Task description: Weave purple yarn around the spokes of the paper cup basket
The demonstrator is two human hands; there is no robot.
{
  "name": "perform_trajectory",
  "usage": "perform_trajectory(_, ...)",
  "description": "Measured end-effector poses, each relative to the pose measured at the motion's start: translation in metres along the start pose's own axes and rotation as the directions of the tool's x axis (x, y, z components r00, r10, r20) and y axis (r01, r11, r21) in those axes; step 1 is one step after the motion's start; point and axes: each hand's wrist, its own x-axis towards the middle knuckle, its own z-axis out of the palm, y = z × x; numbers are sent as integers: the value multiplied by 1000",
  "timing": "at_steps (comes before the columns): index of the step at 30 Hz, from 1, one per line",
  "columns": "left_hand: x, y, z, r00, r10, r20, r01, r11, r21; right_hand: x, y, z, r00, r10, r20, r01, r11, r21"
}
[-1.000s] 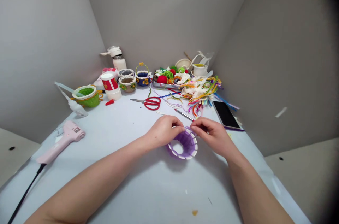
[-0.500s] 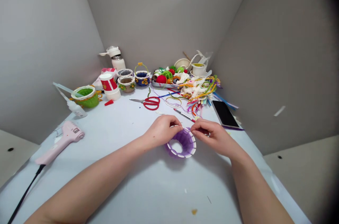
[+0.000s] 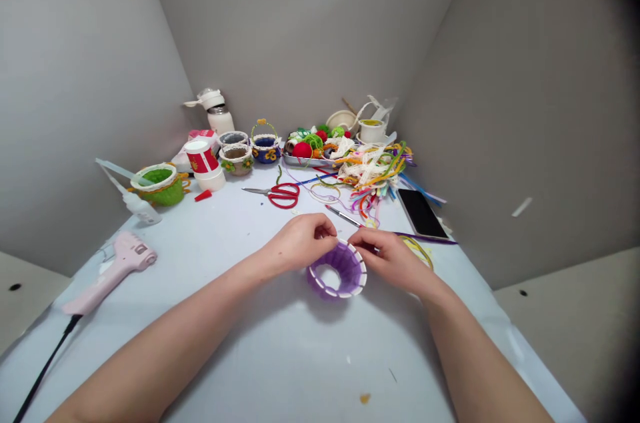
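A small purple woven basket [image 3: 353, 268] with a white slotted rim is tilted so that its open mouth faces me. My left hand [image 3: 304, 241] is closed on the upper left of its rim, thumb against the edge. At the upper right of the rim is my right hand [image 3: 393, 256], its fingers pinched together. Whatever lies between those right fingertips is too small or hidden to make out. Just beyond the hands lie a pen [image 3: 344, 215] and red-handled scissors [image 3: 284, 195].
A pink glue gun [image 3: 113, 271] with a black cord lies at left, near a glue bottle [image 3: 141, 207] and a green basket [image 3: 167, 191]. Finished small baskets [image 3: 266, 149], a tray of yarn balls [image 3: 303, 151] and tangled yarn strips [image 3: 373, 169] line the back. A phone [image 3: 423, 213] lies at right.
My right hand has shifted slightly left along the rim, closer to my left hand. My left hand keeps its hold, and the view has shifted a little.
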Motion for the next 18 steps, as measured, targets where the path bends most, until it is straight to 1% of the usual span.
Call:
perform_trajectory(2, 0, 3, 1, 999, 53, -8, -53, 998, -32, 1, 0, 3, 1000, -13, -7, 13, 1000, 10)
perform_trajectory(4, 0, 6, 3, 995, 102, 17, -100, 993, -65, 3, 0, 6, 1000, -13, -10, 14, 1000, 6)
perform_trajectory(7, 0, 8, 7, 990, 131, 51, -126, 988, -93, 4, 0, 9, 1000, 2, -6, -2, 1000, -1)
perform_trajectory(9, 0, 7, 9, 991, 126, 49, -121, 989, -90, 5, 0, 9, 1000, 5, 9, -6, 1000, 3)
perform_trajectory(12, 1, 3, 9, 995, 87, 44, -85, 995, -53, 3, -1, 5, 1000, 3, 12, -3, 1000, 8)
perform_trajectory(15, 2, 1, 9, 998, 49, 38, -49, 999, -13, -1, -2, -1, 999, 18, -33, -18, 1000, 19)
perform_trajectory(18, 2, 0, 9, 998, 58, 28, -58, 998, 15, -5, -4, -6, 998, 30, -63, -28, 999, 22)
